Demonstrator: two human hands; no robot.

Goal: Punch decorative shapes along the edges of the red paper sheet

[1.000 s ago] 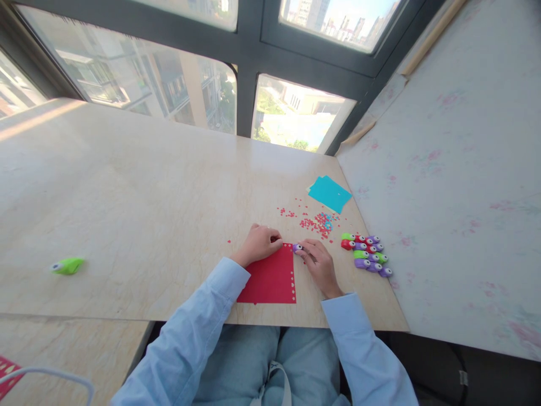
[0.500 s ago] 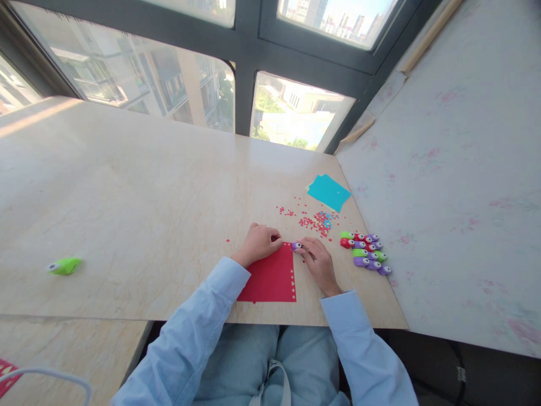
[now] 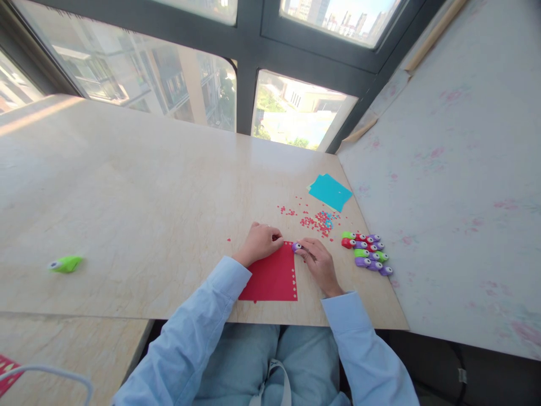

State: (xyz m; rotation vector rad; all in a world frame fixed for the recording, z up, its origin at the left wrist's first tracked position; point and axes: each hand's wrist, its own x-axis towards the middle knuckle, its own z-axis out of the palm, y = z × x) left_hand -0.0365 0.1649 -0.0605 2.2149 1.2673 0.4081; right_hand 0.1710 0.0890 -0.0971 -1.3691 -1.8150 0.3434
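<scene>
A red sheet of paper (image 3: 270, 279) lies near the table's front edge, with small cut-out holes along its right side and at its top right corner. My left hand (image 3: 261, 243) rests over the sheet's upper left part, its fingers closed at the top edge. My right hand (image 3: 318, 262) grips a small purple paper punch (image 3: 296, 247) between thumb and fingers. The punch sits at the sheet's upper right corner; whether paper is inside its slot is hard to see.
Small red and blue cut-outs (image 3: 316, 224) are scattered beyond my hands. Blue paper sheets (image 3: 330, 192) lie behind them. Several coloured punches (image 3: 367, 252) stand in rows by the right wall. A green punch (image 3: 66, 264) lies far left, and a patterned red sheet (image 3: 7, 373) at lower left.
The view has shifted very slightly. Both hands, the purple paper punch and the red sheet keep their places relative to one another.
</scene>
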